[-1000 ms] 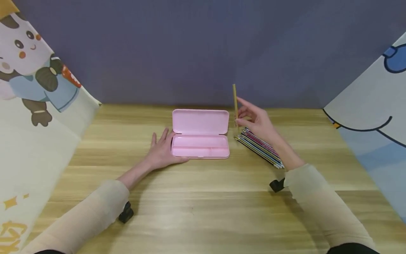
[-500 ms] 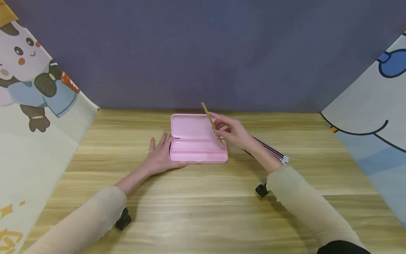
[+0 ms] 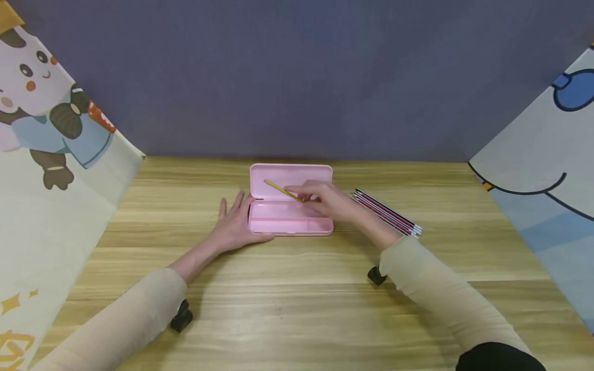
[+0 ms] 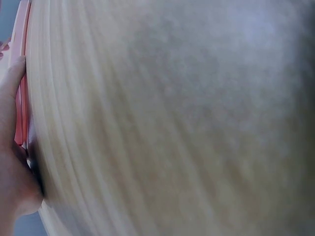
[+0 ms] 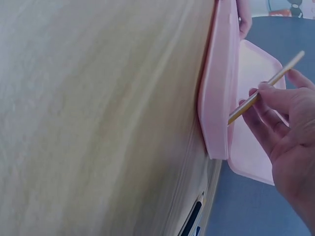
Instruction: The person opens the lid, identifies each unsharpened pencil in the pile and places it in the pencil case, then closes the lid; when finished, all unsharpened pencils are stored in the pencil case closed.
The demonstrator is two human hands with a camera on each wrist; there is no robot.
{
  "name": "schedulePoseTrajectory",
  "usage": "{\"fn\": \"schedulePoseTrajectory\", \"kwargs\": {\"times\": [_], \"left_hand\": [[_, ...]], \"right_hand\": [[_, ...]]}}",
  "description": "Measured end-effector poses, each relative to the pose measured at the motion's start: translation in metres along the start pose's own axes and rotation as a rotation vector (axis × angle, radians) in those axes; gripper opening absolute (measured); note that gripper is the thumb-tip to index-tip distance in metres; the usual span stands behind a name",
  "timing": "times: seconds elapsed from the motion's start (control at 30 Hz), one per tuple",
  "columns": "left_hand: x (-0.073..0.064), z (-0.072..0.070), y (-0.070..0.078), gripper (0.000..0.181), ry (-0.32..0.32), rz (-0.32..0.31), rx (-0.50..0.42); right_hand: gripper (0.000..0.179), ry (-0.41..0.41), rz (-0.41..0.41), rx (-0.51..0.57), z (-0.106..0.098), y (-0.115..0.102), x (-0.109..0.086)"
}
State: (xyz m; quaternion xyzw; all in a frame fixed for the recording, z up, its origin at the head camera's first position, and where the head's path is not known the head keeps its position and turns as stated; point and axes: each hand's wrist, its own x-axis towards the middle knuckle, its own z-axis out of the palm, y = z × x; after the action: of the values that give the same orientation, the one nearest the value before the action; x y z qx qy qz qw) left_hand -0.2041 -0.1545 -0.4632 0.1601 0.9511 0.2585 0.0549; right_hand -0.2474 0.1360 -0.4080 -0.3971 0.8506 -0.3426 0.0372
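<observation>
A pink pencil case point(image 3: 278, 225) lies on the table with its lid point(image 3: 291, 171) laid back. My left hand point(image 3: 232, 230) rests against the case's left end, fingers spread and thumb along the front edge. Over the right part of the case, my right hand point(image 3: 327, 198) pinches a yellow pencil point(image 3: 275, 185) between thumb and fingers. The pencil tilts, its upper end toward the left. In the right wrist view, the lower end of the pencil point(image 5: 248, 102) dips behind the case wall point(image 5: 219, 98), so its tip is hidden. No other pencils show inside the case.
Several pencils point(image 3: 385, 212) lie in a slanted bundle on the wooden table point(image 3: 278, 299), right of the case and partly under the right forearm. A dark blue-grey panel point(image 3: 297, 77) stands behind the table, with cartoon-printed panels point(image 3: 93, 206) at the sides.
My right hand has carried the yellow pencil left from beside the bundle to over the case. The pencil has gone from upright to strongly tilted. My left hand has stayed at the case.
</observation>
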Motion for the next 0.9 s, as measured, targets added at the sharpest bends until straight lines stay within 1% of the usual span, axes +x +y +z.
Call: {"fn": "schedulePoseTrajectory", "kwargs": {"times": [0.27, 0.4, 0.7, 0.9], "left_hand": [[-0.001, -0.002, -0.001, 0.111, -0.003, 0.0, -0.006], [-0.001, -0.002, -0.002, 0.111, -0.008, 0.0, -0.003], [-0.001, -0.003, 0.0, 0.111, -0.018, -0.002, -0.009], [-0.002, -0.003, 0.001, 0.111, -0.015, -0.001, -0.01]], "right_hand": [[0.045, -0.101, -0.033, -0.211, 0.011, -0.006, 0.006], [0.043, -0.115, -0.043, -0.292, 0.017, -0.008, 0.007], [0.036, -0.095, -0.021, -0.388, 0.024, -0.01, 0.006], [0.037, -0.084, 0.007, -0.392, 0.026, -0.008, 0.005]]}}
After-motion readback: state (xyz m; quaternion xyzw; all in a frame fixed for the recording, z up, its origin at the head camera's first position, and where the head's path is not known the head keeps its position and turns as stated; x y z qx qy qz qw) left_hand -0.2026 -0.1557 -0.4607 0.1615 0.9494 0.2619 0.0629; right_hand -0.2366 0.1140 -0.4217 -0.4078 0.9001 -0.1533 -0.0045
